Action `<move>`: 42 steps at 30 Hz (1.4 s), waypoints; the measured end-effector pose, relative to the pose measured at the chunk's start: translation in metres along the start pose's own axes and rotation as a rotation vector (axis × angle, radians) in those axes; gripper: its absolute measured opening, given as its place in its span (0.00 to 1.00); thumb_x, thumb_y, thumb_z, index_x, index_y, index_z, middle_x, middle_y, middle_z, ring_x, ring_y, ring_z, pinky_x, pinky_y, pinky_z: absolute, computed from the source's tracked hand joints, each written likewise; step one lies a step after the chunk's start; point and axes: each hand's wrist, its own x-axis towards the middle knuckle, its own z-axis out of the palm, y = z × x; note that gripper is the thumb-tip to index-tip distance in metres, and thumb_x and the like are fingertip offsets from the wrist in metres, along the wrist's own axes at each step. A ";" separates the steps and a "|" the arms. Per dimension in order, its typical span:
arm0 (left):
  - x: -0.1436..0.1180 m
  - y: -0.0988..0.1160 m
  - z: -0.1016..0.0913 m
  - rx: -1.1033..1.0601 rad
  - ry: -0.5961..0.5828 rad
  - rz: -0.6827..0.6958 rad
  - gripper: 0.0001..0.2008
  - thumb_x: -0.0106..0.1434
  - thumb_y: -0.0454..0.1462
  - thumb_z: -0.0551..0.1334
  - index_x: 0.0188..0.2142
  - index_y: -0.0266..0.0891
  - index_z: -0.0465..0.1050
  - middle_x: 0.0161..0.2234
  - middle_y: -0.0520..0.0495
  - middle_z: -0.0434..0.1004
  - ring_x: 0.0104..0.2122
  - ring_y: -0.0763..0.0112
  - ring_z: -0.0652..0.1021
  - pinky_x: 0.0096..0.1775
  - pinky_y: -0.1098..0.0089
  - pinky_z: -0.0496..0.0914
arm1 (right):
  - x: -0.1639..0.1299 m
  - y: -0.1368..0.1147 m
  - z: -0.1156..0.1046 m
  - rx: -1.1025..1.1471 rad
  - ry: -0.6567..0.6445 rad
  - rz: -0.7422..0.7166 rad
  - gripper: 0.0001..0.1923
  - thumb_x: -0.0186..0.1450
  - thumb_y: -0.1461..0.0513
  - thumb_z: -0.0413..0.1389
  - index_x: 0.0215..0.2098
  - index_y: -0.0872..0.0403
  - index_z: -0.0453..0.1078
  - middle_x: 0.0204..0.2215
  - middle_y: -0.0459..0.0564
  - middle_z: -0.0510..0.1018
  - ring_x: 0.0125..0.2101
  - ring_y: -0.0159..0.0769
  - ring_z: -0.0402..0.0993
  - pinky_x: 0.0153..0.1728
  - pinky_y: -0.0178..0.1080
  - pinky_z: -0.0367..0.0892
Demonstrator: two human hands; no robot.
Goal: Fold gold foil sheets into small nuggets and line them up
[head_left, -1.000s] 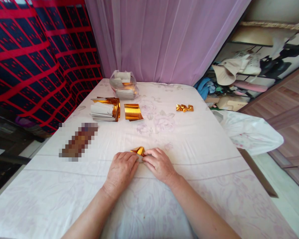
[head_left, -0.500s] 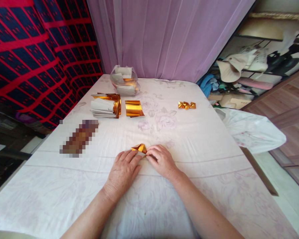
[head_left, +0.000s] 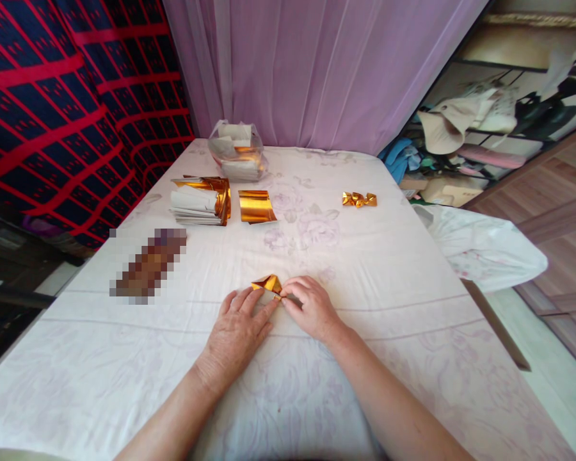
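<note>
Left hand (head_left: 237, 326) and right hand (head_left: 311, 308) pinch a folded gold foil piece (head_left: 267, 284) against the table (head_left: 413, 307).

Gold foil piece (head_left: 267, 283) — near half hidden under fingers (head_left: 264, 306).

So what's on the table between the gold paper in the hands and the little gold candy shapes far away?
Nothing: the head view shows only bare flowered tablecloth between the folded gold paper and the gold shapes.
</note>
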 end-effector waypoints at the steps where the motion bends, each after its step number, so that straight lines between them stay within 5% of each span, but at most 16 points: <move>1: 0.000 0.000 0.000 0.004 -0.003 -0.003 0.21 0.66 0.41 0.59 0.59 0.49 0.65 0.56 0.41 0.67 0.55 0.53 0.68 0.55 0.48 0.63 | 0.000 0.000 0.000 0.010 0.003 -0.003 0.08 0.60 0.71 0.56 0.32 0.51 0.70 0.35 0.48 0.78 0.37 0.37 0.73 0.41 0.41 0.67; 15: 0.001 0.001 -0.003 0.005 -0.024 -0.036 0.20 0.66 0.43 0.61 0.57 0.50 0.68 0.56 0.42 0.69 0.55 0.54 0.68 0.55 0.49 0.62 | -0.001 0.002 -0.001 0.033 -0.011 0.003 0.13 0.56 0.73 0.52 0.33 0.51 0.70 0.35 0.48 0.77 0.38 0.38 0.72 0.42 0.41 0.66; 22: 0.001 0.001 -0.003 0.006 -0.010 -0.030 0.19 0.67 0.42 0.59 0.57 0.50 0.68 0.56 0.43 0.68 0.55 0.54 0.68 0.55 0.49 0.61 | 0.002 -0.005 0.004 -0.021 0.014 0.066 0.05 0.60 0.68 0.57 0.32 0.51 0.68 0.33 0.48 0.77 0.37 0.39 0.71 0.41 0.41 0.65; 42: 0.002 0.003 -0.004 0.011 -0.016 -0.044 0.19 0.66 0.41 0.59 0.56 0.49 0.69 0.57 0.42 0.68 0.55 0.53 0.68 0.55 0.48 0.62 | 0.005 -0.007 0.008 -0.095 -0.017 0.094 0.06 0.60 0.69 0.56 0.31 0.52 0.68 0.31 0.49 0.75 0.36 0.40 0.70 0.40 0.42 0.64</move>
